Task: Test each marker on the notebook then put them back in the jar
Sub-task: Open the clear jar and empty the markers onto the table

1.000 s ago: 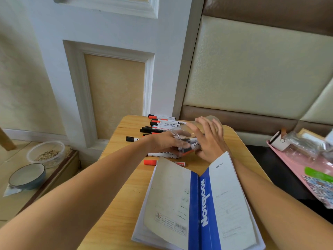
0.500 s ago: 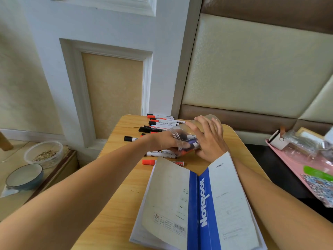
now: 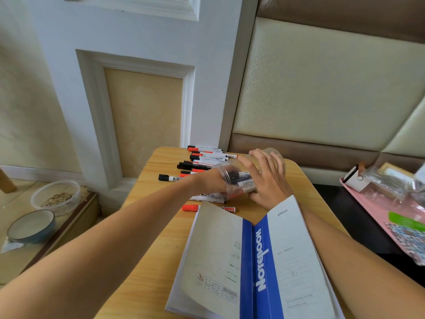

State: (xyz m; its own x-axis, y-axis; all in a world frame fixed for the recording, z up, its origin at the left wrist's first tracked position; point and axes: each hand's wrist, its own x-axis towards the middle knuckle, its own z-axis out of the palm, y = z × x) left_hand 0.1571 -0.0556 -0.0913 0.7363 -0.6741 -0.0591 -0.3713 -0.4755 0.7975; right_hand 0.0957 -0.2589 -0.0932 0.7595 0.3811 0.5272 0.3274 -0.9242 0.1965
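A clear plastic jar (image 3: 274,155) lies on its side at the far middle of the wooden table (image 3: 149,261), mouth to the left. My right hand (image 3: 266,183) grips it from above, fingers spread over its wall. My left hand (image 3: 207,183) is at the jar's mouth, its fingers inside and curled round the markers in the jar (image 3: 242,180). Several loose markers (image 3: 207,157) with black and red caps lie in a row behind the hands. A red-capped marker (image 3: 190,207) lies just beyond the notebook (image 3: 259,261), which is open face down, blue spine up.
A pink tray (image 3: 377,222) with packets and a white box is on the dark surface to the right. Left of the table, on the floor, stand a plastic container of scraps (image 3: 56,196) and a blue bowl (image 3: 31,226). Wall and padded panels are close behind.
Both hands have stayed on the jar. The markers inside have shifted slightly towards its mouth.
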